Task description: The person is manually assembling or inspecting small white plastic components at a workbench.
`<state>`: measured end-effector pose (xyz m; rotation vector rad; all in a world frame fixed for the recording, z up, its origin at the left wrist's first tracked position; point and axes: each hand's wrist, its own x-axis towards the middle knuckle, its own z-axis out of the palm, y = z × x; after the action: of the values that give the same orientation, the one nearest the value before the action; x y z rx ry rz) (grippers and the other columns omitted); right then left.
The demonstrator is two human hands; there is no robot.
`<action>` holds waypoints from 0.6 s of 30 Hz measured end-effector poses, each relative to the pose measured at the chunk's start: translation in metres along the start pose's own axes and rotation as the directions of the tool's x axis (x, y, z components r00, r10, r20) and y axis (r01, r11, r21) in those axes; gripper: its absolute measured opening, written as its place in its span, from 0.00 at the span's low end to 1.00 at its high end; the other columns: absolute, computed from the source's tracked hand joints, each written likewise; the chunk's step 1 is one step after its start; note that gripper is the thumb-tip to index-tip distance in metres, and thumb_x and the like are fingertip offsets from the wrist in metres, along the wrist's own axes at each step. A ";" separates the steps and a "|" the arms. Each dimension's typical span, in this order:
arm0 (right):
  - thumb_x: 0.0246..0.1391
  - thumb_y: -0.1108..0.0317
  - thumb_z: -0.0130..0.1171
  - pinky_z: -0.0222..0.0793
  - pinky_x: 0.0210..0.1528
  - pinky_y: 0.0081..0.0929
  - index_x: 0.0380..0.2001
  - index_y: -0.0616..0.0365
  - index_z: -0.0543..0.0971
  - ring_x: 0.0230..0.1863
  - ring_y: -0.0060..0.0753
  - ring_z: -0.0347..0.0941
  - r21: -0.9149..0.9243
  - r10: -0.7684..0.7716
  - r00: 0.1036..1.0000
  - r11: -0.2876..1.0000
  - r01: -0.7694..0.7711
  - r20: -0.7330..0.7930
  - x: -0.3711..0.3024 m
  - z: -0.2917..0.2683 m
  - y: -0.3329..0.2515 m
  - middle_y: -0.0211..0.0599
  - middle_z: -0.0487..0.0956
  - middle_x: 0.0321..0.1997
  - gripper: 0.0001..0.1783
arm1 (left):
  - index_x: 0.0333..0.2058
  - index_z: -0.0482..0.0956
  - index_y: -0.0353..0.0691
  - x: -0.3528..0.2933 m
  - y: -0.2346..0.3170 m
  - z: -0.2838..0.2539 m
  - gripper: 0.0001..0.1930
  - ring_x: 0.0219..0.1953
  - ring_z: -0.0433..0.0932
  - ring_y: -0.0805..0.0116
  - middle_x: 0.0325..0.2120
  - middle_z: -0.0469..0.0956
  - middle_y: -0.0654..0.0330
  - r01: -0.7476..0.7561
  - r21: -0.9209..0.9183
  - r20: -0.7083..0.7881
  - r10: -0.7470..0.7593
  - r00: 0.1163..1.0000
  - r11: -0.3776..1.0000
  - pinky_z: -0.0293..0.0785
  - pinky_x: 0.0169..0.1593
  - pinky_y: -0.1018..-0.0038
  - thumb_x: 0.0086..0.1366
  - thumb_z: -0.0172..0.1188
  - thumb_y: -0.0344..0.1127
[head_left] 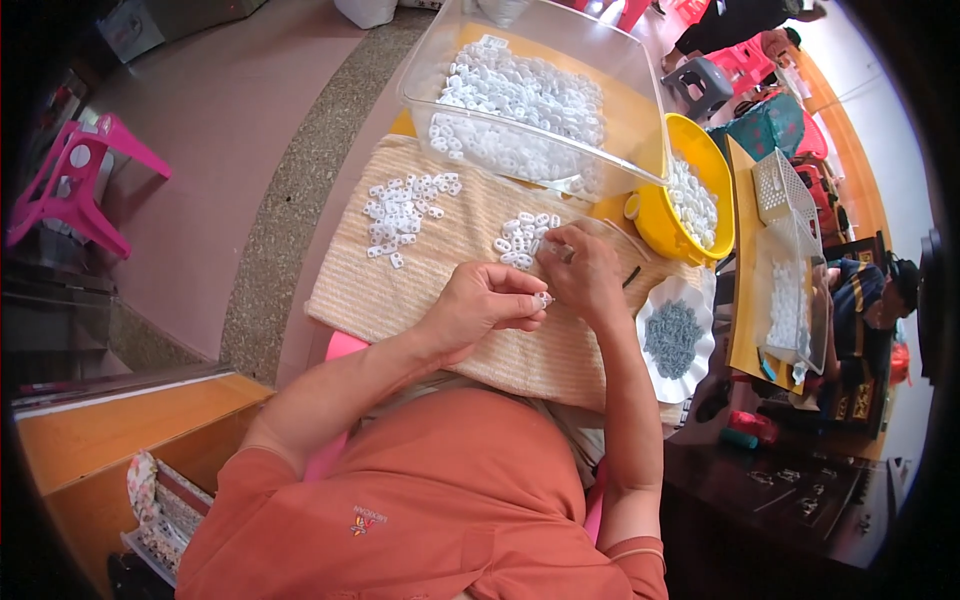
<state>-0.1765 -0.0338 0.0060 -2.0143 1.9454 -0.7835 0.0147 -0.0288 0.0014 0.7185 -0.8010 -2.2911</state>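
A: Hands?
B: Left hand (480, 308) pinches a small white part (543, 299) over the striped towel (400, 290). Right hand (580, 272) curled beside white oval pieces (520, 238) — can't tell if it's gripping.
A: Beyond?
B: Yellow tub (662, 228), clear bin (630, 120) — both holding white pieces.

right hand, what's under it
The towel lies beneath the right hand, with a small pile of white pieces just to its left. The hand covers part of the towel, so any pieces there cannot be seen.
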 end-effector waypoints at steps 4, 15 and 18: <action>0.46 0.67 0.63 0.71 0.33 0.35 0.34 0.60 0.80 0.29 0.42 0.78 -0.030 -0.018 1.000 0.999 0.018 0.010 -0.002 0.001 -0.001 0.43 0.78 0.34 0.11 | 0.37 0.78 0.32 0.000 0.001 0.000 0.07 0.32 0.80 0.71 0.31 0.79 0.57 -0.001 -0.001 -0.007 0.001 1.000 1.000 0.80 0.39 0.75 0.58 0.61 0.23; 0.46 0.77 0.61 0.65 0.24 0.18 0.38 0.62 0.79 0.21 0.18 0.68 0.329 0.031 0.999 0.944 -0.020 -0.028 -0.018 -0.006 0.001 0.34 0.77 0.27 0.12 | 0.37 0.78 0.31 0.001 0.003 -0.001 0.08 0.32 0.80 0.70 0.31 0.80 0.57 -0.026 0.005 -0.036 0.026 0.999 1.000 0.81 0.38 0.75 0.58 0.61 0.23; 0.47 0.77 0.61 0.64 0.24 0.18 0.39 0.62 0.80 0.22 0.16 0.68 0.341 -0.022 0.998 0.939 0.039 -0.053 -0.020 -0.009 0.004 0.32 0.76 0.26 0.12 | 0.37 0.78 0.31 0.001 0.003 -0.001 0.08 0.32 0.80 0.70 0.31 0.80 0.56 -0.030 0.013 -0.032 0.031 0.999 0.999 0.81 0.38 0.75 0.58 0.61 0.23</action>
<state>-0.1842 -0.0129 0.0068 -1.8335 1.6643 -1.1014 0.0152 -0.0318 0.0024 0.7415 -0.8064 -2.2436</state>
